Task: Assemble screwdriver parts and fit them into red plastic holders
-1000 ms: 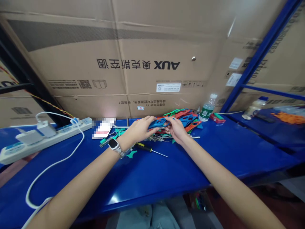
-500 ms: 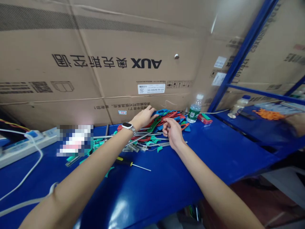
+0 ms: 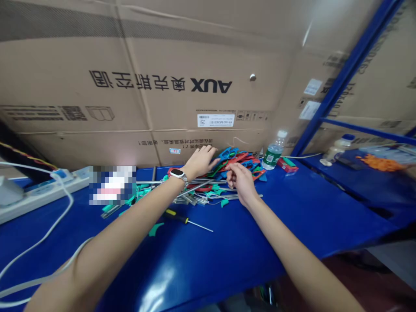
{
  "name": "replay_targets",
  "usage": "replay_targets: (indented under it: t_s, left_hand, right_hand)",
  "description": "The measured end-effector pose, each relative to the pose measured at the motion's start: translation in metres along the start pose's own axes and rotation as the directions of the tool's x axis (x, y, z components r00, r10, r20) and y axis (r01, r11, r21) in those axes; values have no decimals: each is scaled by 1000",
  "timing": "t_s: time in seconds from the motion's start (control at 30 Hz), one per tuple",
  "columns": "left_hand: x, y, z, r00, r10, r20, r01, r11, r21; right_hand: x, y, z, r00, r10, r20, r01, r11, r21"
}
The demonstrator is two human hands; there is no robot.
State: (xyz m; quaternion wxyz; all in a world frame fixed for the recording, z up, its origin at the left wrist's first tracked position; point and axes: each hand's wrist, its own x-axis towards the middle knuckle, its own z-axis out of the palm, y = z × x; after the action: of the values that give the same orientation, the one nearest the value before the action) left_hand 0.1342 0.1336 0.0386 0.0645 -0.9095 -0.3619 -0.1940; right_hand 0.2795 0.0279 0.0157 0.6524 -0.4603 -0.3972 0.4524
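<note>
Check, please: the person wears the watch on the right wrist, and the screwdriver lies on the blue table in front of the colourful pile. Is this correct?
No: the head view shows the watch on the left wrist. The screwdriver does lie on the blue table, before the colourful pile.

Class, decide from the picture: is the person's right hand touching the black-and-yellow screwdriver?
Apart. The head view shows it: a strip of blue tabletop lies plainly between the right hand and the screwdriver.
</note>
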Motion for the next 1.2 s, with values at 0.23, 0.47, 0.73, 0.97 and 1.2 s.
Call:
replay_targets:
  t_s: [0.23, 0.47, 0.73, 0.97, 1.2]
  left_hand:
    - [-125, -50, -58, 969, -187, -163, 133, 947, -294]
    - [-189, -67, -62, 948, -295, -122, 235, 903, -359]
    - [-199, -55, -62, 985, -168, -30, 149, 933, -329]
    - [-199, -45, -64, 991, -134, 27, 136, 954, -267]
    - [-201, -48, -65, 985, -165, 43, 171, 962, -214]
  right_hand:
    - [-16, 13, 25, 948, -87, 306, 194, 921, -337]
    - [-3, 9, 83, 784, -43, 620, 576, 423, -699]
    - [-8, 9, 80, 624, 40, 781, 759, 209, -617]
    - [-8, 14, 74, 585, -50, 810, 804, 169, -570]
    - [-11, 11, 81, 604, -137, 785, 768, 362, -528]
